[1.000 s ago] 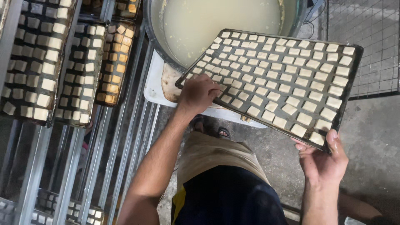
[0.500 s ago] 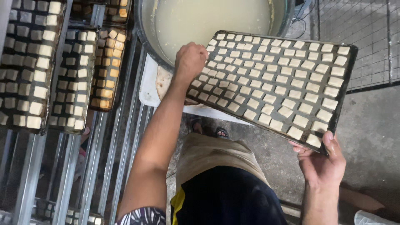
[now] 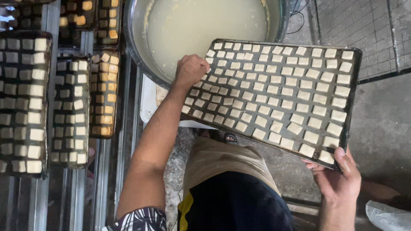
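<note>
While the dark tray (image 3: 274, 92) of pale cubes is tilting over the metal basin (image 3: 205, 25), the left hand (image 3: 190, 70) is gripping its nine-o'clock edge and the right hand (image 3: 338, 177) is clasping its five-o'clock corner; racks (image 3: 68, 107) are standing at nine o'clock.

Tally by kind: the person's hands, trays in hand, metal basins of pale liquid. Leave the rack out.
Hands: 2, the left hand and the right hand, both gripping the tray
Dark tray of pale cubes: 1
Metal basin: 1
Total: 4
</note>
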